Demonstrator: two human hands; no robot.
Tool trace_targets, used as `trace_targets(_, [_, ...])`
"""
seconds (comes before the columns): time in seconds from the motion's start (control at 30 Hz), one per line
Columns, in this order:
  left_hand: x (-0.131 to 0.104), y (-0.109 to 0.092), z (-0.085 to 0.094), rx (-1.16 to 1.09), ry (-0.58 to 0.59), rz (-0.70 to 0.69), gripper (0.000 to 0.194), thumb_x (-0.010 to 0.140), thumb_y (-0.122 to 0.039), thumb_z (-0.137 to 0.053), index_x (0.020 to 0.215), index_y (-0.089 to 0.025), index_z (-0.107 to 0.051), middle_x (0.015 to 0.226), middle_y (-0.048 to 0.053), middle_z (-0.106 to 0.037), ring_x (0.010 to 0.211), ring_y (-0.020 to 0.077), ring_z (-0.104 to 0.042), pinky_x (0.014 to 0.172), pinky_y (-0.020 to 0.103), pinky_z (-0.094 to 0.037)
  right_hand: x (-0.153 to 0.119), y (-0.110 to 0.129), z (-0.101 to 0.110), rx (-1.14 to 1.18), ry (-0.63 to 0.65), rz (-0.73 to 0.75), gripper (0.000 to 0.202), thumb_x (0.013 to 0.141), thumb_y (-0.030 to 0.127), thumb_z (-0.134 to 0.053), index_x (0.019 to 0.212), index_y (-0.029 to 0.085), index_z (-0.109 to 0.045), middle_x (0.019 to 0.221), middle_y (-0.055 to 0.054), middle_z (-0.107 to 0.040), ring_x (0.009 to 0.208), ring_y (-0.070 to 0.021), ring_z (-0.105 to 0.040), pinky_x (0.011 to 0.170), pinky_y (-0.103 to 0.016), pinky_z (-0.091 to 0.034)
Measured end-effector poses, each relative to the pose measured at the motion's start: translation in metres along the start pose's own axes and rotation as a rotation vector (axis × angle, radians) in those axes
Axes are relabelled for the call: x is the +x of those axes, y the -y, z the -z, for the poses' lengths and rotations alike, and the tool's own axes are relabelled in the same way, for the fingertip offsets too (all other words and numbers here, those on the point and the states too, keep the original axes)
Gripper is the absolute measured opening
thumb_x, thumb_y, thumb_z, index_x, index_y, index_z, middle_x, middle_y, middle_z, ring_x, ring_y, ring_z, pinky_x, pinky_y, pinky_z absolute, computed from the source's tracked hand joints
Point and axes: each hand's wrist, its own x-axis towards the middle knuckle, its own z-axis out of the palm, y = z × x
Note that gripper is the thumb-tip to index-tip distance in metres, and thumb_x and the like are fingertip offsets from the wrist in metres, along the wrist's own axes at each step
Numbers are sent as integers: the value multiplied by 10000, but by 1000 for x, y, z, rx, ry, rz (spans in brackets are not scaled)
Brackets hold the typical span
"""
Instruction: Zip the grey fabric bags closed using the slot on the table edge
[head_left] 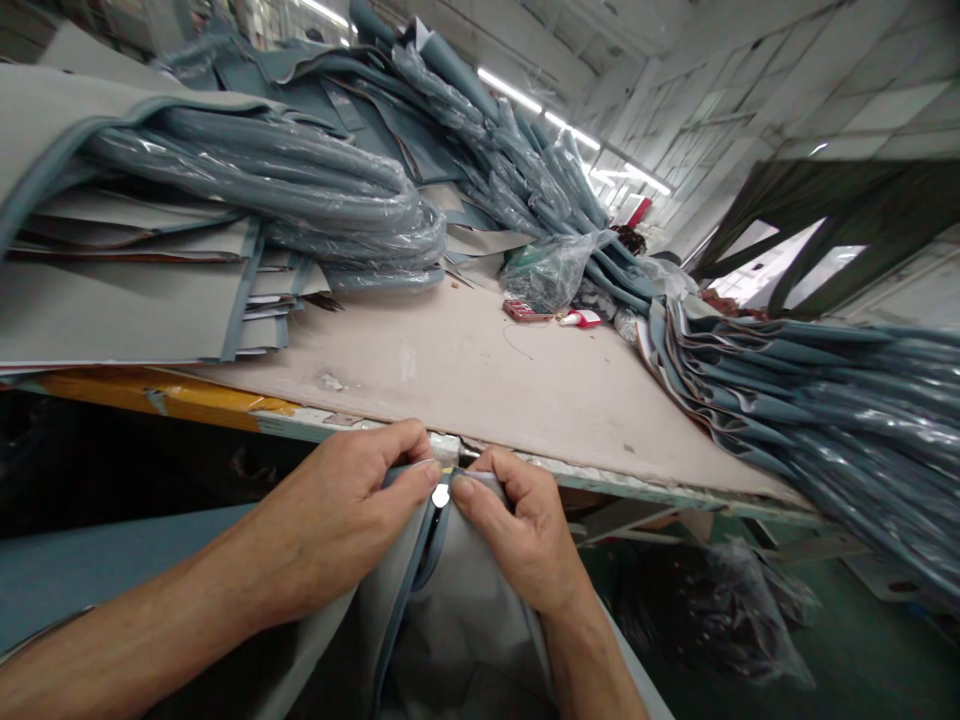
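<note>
Just below the table's front edge, a grey fabric piece (480,600) with blue-grey edging hangs down between my hands. My left hand (367,500) pinches its upper left edge between thumb and fingers. On the other side of a narrow gap, my right hand (521,520) pinches the upper right edge, thumb on top. A small shiny round spot (441,495) shows between the two thumbs; what it is I cannot make out. The fingertips behind the fabric are hidden.
The worktable (420,370) spans the front. Stacked grey panels (135,300) and plastic-wrapped blue-grey rolls (300,190) stand on its left. More wrapped bundles (825,400) overhang its right end. A small red-and-white bottle (581,318) lies near a clear plastic bag (551,270). A plastic-covered dark heap (720,610) sits underneath.
</note>
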Motion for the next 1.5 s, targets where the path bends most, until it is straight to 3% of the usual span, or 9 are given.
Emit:
trace_targets(0.43, [-4,10,2,-47,117,62,387,870,-563,-487,730,-210,-561,660,-36,-476,626,151,-428,569,269,-313,-1,-2,2,52,55,-25,277,878,351,-647,688,165,-565,612,53,-429,583,-94,-356,532,-230,-288])
trace_targets(0.63, [5,19,2,-333,263,177,400,752,-594,-583,748,-199,-523,656,-54,-415,628,133,-348,569,259,-272,-1,-3,2,56,68,-35,273,884,353,-644,702,165,-567,620,53,-427,590,-96,-352,541,-232,-289])
trace_targets(0.77, [7,9,1,-510,234,330,419,595,-554,-686,682,-193,-492,600,-66,-411,591,111,-313,558,245,-243,-1,-1,2,70,72,-32,274,872,347,-645,686,168,-552,617,53,-417,593,-98,-347,551,-233,-293])
trace_targets(0.93, [3,7,0,-755,245,435,416,556,-462,-785,673,-187,-495,574,-69,-471,534,90,-353,513,215,-267,-1,-1,3,90,85,-31,259,864,336,-663,699,167,-558,625,50,-432,599,-99,-352,559,-234,-295])
trace_targets(1.2, [1,6,2,-852,270,458,298,540,-327,-795,620,-171,-554,555,-49,-584,493,74,-416,467,171,-303,-3,-2,4,116,137,-76,266,842,338,-662,679,169,-537,593,56,-421,556,-86,-333,514,-220,-260])
trace_targets(1.5, [-1,9,3,-849,265,444,285,538,-314,-796,603,-168,-559,560,-40,-600,496,78,-418,475,175,-310,-5,5,3,102,137,-138,241,776,326,-649,641,176,-516,543,56,-405,511,-80,-307,474,-214,-236])
